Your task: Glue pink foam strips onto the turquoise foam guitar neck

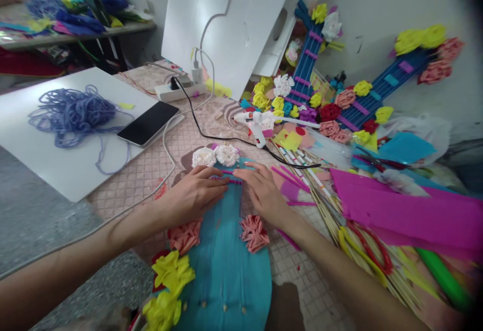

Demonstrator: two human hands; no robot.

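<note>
A turquoise paper guitar (226, 250) lies lengthwise in front of me, with several beads near its lower end. White crepe flowers (227, 155) sit at its far end; salmon flowers (255, 233) and yellow flowers (173, 270) line its sides. Across the narrow neck runs a thin pink stick (227, 172), and a second pink strip lies just nearer to me. My left hand (198, 190) has its fingertips closed on the stick's left end. At the right end, the fingertips of my right hand (264, 190) are closed on it too; the exact grip is partly hidden.
A white glue gun (256, 127) lies beyond my right hand, its black cord trailing. Left are a phone (149, 122) and tangled blue yarn (75, 112). Rightward lie scissors (366, 250), skewers (324, 215) and magenta paper (407, 215). Two blue decorated guitars (388, 87) lean behind.
</note>
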